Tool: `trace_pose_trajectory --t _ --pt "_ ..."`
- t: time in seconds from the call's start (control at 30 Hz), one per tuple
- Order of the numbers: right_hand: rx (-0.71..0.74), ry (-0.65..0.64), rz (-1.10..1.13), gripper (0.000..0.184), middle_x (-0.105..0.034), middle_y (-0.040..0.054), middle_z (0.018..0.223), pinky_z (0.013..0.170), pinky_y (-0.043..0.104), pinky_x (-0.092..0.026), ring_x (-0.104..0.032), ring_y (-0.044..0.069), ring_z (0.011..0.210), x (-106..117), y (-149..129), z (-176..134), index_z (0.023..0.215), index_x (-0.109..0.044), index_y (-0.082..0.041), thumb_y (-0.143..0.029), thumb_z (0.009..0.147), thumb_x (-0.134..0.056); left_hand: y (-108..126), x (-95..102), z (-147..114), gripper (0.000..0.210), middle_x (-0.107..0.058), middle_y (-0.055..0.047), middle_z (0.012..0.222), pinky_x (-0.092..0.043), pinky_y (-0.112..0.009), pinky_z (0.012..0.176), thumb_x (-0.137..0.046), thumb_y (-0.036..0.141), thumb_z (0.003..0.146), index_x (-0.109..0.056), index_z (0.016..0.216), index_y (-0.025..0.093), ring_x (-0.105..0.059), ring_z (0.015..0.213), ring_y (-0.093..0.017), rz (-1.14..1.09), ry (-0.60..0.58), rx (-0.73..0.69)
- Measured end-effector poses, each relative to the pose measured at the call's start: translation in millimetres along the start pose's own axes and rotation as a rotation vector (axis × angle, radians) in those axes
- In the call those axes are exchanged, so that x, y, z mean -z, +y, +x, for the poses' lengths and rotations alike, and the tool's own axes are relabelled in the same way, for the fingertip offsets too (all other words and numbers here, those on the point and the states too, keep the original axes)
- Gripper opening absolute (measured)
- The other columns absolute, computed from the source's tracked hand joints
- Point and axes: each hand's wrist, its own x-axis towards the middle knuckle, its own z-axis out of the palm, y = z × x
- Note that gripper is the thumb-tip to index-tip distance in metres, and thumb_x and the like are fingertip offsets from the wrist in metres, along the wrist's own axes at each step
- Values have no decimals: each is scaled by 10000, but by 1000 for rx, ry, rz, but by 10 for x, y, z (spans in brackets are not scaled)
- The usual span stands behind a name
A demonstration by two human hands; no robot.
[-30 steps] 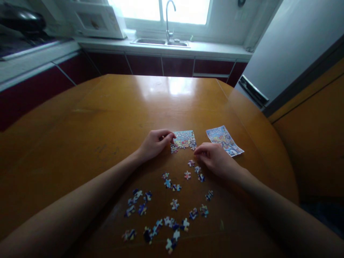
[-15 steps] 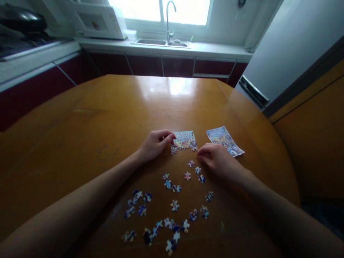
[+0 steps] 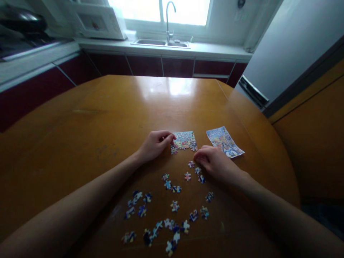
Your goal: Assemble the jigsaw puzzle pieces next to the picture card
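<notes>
A partly assembled jigsaw puzzle (image 3: 185,139) lies flat on the wooden table, its lower edge uneven. Curled fingers of my left hand (image 3: 158,144) rest against its left edge, covering part of that side. My right hand (image 3: 213,160) is closed in a pinch just below the puzzle's lower right corner; whatever sits between the fingertips is hidden. Right by those fingertips lies a loose pinkish puzzle piece (image 3: 191,164). A red-pink piece (image 3: 187,176) and a dark-and-white piece (image 3: 201,178) lie a little nearer to me.
A printed picture sheet (image 3: 224,140) lies right of the puzzle, partly behind my right hand. Several loose pieces (image 3: 169,224) are scattered toward the table's near side, with another cluster (image 3: 138,204) at the left. Beyond the table (image 3: 120,104) are a counter and sink (image 3: 150,42).
My right hand has moved slightly left and toward me, away from the puzzle's corner and closer to the loose pinkish piece. My left hand and the puzzle have stayed put.
</notes>
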Motion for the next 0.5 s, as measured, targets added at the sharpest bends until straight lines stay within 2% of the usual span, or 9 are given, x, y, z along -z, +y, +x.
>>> trace_pose_trajectory --t 0.5 --pt "12 19 35 122 -678 56 880 708 295 -478 -611 160 779 11 -62 -19 837 -729 -201 -155 893 -631 -10 2 -9 251 -737 -41 747 -490 -241 670 -542 299 926 -720 857 136 -659 698 -138 -10 -6 5"
